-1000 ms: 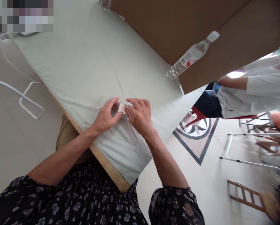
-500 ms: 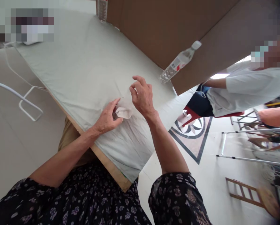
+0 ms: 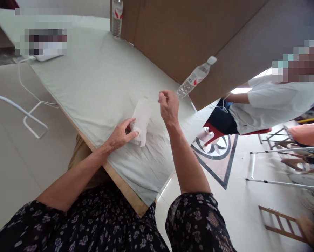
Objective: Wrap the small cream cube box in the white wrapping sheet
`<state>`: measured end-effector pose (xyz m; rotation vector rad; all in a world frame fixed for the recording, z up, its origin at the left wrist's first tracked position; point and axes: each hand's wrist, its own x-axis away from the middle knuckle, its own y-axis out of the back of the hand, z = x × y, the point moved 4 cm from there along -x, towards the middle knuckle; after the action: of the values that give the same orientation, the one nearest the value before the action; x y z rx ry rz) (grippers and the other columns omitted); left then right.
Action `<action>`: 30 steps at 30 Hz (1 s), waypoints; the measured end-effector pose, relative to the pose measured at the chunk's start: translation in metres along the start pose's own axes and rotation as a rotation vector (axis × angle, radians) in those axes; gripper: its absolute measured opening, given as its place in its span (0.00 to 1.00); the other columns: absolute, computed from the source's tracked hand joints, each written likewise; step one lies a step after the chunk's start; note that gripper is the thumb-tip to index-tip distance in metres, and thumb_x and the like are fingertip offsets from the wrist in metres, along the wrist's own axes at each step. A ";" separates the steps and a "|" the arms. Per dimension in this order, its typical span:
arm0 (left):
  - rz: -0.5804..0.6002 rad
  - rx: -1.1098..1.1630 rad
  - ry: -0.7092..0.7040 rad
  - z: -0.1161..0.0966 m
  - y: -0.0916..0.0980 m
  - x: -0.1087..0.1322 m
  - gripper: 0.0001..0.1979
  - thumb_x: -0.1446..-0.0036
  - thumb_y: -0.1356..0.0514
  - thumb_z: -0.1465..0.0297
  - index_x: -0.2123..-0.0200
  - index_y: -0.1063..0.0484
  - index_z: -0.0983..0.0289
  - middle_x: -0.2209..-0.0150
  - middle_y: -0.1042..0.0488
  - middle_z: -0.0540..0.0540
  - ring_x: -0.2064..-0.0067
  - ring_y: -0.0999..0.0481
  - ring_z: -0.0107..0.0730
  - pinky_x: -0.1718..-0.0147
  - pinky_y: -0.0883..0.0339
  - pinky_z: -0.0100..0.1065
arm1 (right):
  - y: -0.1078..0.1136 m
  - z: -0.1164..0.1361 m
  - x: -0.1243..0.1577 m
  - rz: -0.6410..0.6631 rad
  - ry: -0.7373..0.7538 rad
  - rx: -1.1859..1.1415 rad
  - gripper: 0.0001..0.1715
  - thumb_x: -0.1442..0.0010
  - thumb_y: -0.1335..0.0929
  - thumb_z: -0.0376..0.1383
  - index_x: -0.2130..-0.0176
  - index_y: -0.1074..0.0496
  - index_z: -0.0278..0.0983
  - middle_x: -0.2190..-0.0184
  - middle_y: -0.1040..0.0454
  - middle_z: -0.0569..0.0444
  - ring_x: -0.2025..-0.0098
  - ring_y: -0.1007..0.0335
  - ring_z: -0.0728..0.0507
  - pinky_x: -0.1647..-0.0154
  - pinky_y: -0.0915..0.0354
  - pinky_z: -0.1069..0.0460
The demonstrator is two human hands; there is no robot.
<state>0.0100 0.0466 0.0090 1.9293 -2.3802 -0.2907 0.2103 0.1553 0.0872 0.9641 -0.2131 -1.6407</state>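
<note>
My left hand (image 3: 121,133) rests on the pale green cloth of the table (image 3: 94,77) near its front edge. Its thumb and fingers pinch the lower end of a white tissue-like sheet (image 3: 142,117), which stretches up and away from the hand over the cloth. My right hand (image 3: 169,106) is raised a little to the right of the sheet's top, fingertips pressed together in a pinch. It does not touch the sheet, and I cannot make out whether anything is between its fingers.
A brown cardboard panel (image 3: 183,35) stands along the table's far side, with one clear water bottle (image 3: 195,77) leaning at its corner and another (image 3: 116,17) further back. A white cable (image 3: 28,91) hangs off the left. A person in white (image 3: 272,103) sits to the right.
A small folded packet between both hands has opened into a long white sheet. My right hand let go, rose and moved away to the right; my left hand stayed on it.
</note>
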 end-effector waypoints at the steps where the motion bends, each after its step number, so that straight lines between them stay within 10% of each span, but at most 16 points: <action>1: -0.004 0.029 0.014 0.002 0.000 -0.001 0.42 0.48 0.36 0.56 0.33 0.35 0.71 0.47 0.23 0.65 0.51 0.23 0.44 0.48 0.27 0.44 | 0.004 0.005 0.014 0.001 -0.025 -0.010 0.16 0.29 0.37 0.48 0.60 0.29 0.40 0.63 0.22 0.55 0.64 0.27 0.47 0.54 0.31 0.48; 8: -0.020 0.083 0.006 0.003 0.002 0.000 0.40 0.50 0.35 0.59 0.35 0.33 0.70 0.55 0.22 0.59 0.56 0.23 0.39 0.54 0.27 0.39 | -0.020 0.039 0.088 0.320 -0.134 0.338 0.13 0.40 0.29 0.46 0.63 0.28 0.39 0.65 0.22 0.52 0.64 0.29 0.43 0.58 0.37 0.48; 19: -0.270 -0.254 -0.171 0.001 0.010 -0.005 0.10 0.51 0.35 0.62 0.68 0.28 0.61 0.50 0.24 0.61 0.51 0.22 0.41 0.53 0.26 0.40 | -0.012 -0.001 0.106 0.080 -0.278 -0.377 0.15 0.40 0.34 0.47 0.71 0.31 0.40 0.76 0.34 0.60 0.71 0.40 0.49 0.66 0.41 0.51; 30: -0.589 -0.533 -0.087 0.010 0.041 -0.006 0.06 0.50 0.40 0.73 0.73 0.35 0.58 0.60 0.22 0.56 0.52 0.24 0.46 0.42 0.32 0.52 | -0.002 -0.050 0.096 -0.089 -0.444 -0.261 0.09 0.43 0.34 0.42 0.67 0.29 0.39 0.74 0.30 0.60 0.70 0.36 0.48 0.62 0.35 0.51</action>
<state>-0.0297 0.0618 0.0070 2.2822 -1.4779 -0.9377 0.2430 0.0890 0.0083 0.4093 -0.2495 -1.8971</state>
